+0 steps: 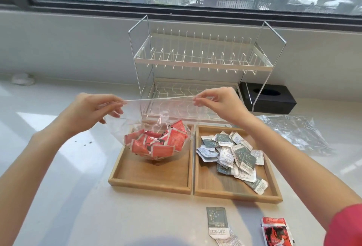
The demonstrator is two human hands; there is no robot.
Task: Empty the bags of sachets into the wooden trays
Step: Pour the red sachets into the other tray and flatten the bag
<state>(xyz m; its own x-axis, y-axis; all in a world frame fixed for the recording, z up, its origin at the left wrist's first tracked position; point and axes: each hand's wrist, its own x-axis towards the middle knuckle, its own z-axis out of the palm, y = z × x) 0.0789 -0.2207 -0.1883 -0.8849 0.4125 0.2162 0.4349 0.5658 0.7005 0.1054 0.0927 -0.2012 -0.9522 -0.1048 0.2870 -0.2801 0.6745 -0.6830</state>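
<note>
left hand & right hand each pinch a top corner of clear bag, stretched over left tray. red sachets sag in bag bottom. right tray holds grey sachets. empty bag far right.

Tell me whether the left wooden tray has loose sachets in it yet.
Not yet. The left wooden tray shows bare wood; the red sachets sit inside the clear bag held over it by both hands.

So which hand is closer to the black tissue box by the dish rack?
Right. The right hand pinches the bag's top edge just left of the black tissue box; the left hand pinches the opposite end, much farther left.
</note>
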